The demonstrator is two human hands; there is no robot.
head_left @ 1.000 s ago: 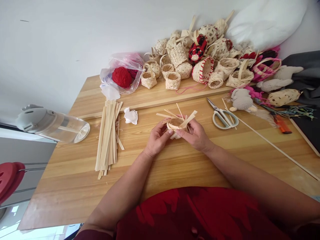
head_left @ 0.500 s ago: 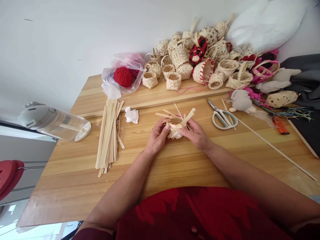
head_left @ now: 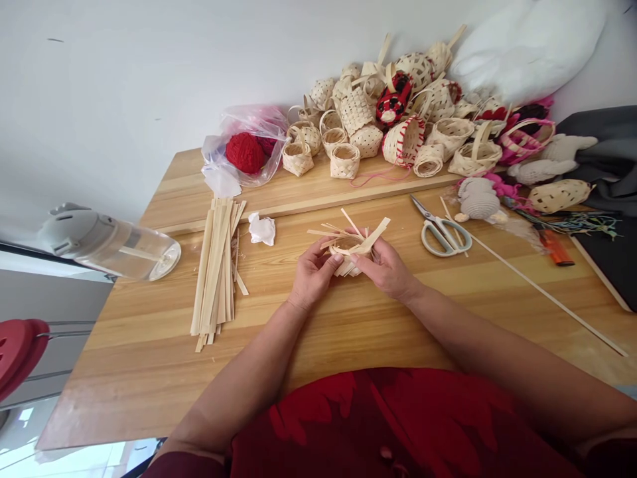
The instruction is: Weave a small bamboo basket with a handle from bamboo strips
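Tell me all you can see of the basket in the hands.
The small, pale basket looks woven from flat, wood-like strips. Its opening faces up; loose strip ends jut around the rim. The left hand and right hand hold its sides, thumbs at the near rim, hiding parts. Whether it touches the table is unclear.

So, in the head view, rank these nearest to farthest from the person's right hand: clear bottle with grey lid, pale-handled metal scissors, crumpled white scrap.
1. Pale-handled metal scissors: to the right of the right hand.
2. Crumpled white scrap: left, past the left hand.
3. Clear bottle with grey lid: farthest left, beyond the scrap.
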